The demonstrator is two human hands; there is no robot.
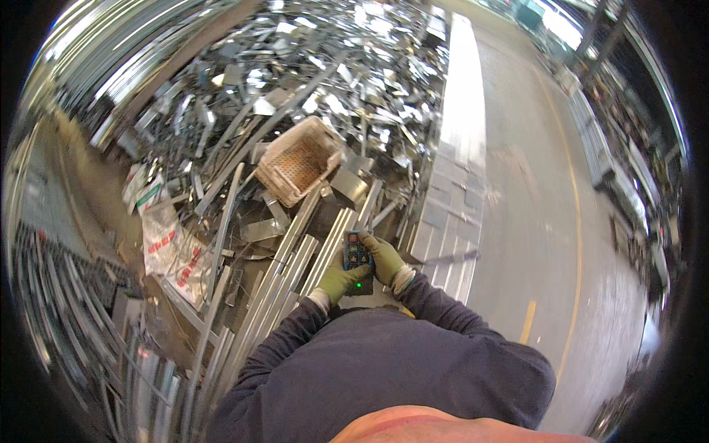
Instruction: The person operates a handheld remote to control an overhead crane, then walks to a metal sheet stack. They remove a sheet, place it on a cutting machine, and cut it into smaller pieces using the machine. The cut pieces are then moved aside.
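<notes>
A dark handheld remote control (358, 258) with blue edges and several buttons is upright between my hands, in front of my chest. My left hand (340, 282), in an olive-green work glove, closes around its lower left side. My right hand (385, 261), gloved alike, grips its upper right side with fingers near the top. A small green light glows at the lower part of the device. Just beyond my hands lie long metal profiles (295, 258), side by side, and a dirty beige plastic crate (301, 159) tipped on its side.
A large heap of shiny metal scrap (354, 81) spreads ahead. White woven sacks (171, 247) lie left of the crate. Long bars (63, 303) are stacked at the far left. Flat metal lengths (458, 155) border a concrete floor (528, 192) with yellow lines; more stacked material lines its right side.
</notes>
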